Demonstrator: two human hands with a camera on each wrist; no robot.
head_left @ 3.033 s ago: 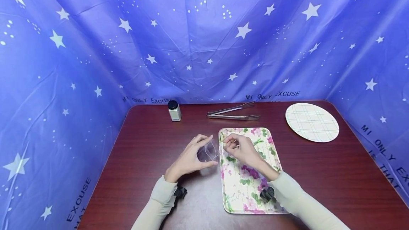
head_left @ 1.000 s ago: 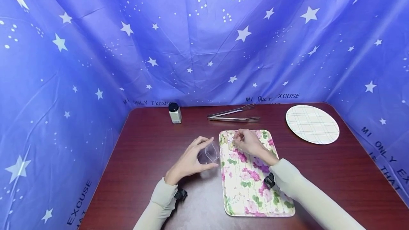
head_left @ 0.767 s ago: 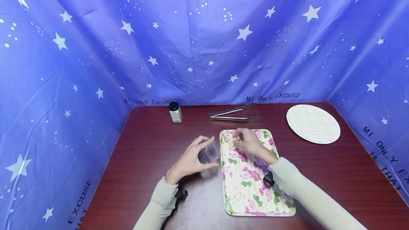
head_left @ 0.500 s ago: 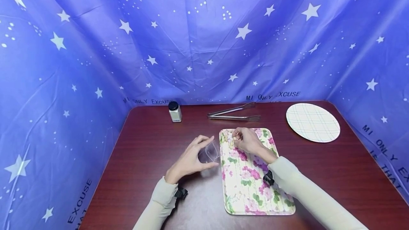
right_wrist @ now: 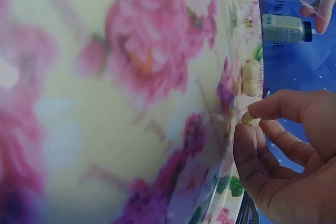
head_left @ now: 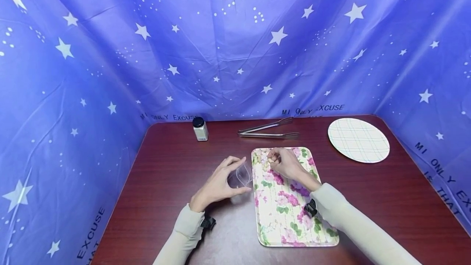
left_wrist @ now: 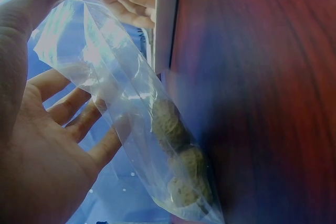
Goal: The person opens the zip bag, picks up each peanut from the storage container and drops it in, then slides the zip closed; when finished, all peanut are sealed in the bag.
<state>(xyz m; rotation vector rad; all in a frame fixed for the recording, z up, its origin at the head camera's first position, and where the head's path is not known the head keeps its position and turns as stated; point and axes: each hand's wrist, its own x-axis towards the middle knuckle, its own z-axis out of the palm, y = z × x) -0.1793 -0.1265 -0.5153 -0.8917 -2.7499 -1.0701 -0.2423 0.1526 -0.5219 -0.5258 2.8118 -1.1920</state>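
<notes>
A clear plastic bag [head_left: 243,176] stands on the table beside the tray, its mouth held wide by the curved thumb and fingers of my left hand [head_left: 220,181]. Several peanuts [left_wrist: 170,124] show at the bottom of the bag in the left wrist view. Over the far left part of the floral tray [head_left: 272,224], my right hand [head_left: 287,165] pinches a peanut [right_wrist: 251,119] between thumb and fingertips. Another peanut [right_wrist: 251,77] lies close by on the tray, and a few more pale ones [head_left: 257,158] sit in its far left corner.
Metal tongs [head_left: 268,129] lie spread behind the tray. A black-capped shaker bottle [head_left: 200,129] stands at the back left, and a checked oval plate [head_left: 358,140] lies at the back right. Blue star-printed cloth [head_left: 220,44] hangs behind the table [head_left: 165,183].
My right hand has moved from the tray's left edge, near the bag, rightward over the tray and now pinches a peanut. The left hand and bag have stayed in place.
</notes>
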